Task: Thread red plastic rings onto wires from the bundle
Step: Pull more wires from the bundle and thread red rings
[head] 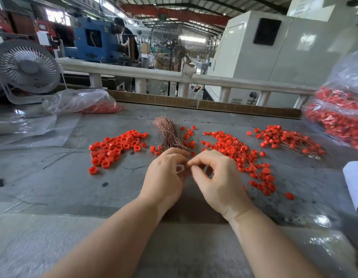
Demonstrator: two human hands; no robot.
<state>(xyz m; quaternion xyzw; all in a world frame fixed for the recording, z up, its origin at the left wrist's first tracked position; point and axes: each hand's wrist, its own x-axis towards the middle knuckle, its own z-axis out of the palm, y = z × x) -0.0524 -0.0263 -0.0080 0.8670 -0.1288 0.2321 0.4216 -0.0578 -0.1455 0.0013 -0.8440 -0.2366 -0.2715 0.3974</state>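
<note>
At the middle of the grey tabletop (53, 177), the two hands meet fingertip to fingertip. The left hand (164, 177) has its fingers curled in toward the thumb, and so does the right hand (216, 177); each looks to be pinching something very small where they touch, but motion blur hides whether it is a wire or a ring, so I cannot tell what either one holds.

The wire bundle (170, 135) lies just beyond the hands at 12 o'clock, a sheaf of thin coppery-pink strands, fanned at its far end and narrowing toward the left knuckles, which it nearly touches. The red rings are short, open plastic cylinders, glossy orange-red. One loose pile of rings (115, 147) sits at 10 o'clock from the hands, apart from them. A denser spread, the wired rings (240, 155), runs from 1 o'clock down to 3 o'clock beside the right hand, with fine wires lying through it. A further heap (288, 140) lies at 2 o'clock, well apart.

At the far right edge a clear bag (340, 115) bulges with more red pieces; another plastic bag (79, 101) lies at 11 o'clock near a white fan (26, 67).
</note>
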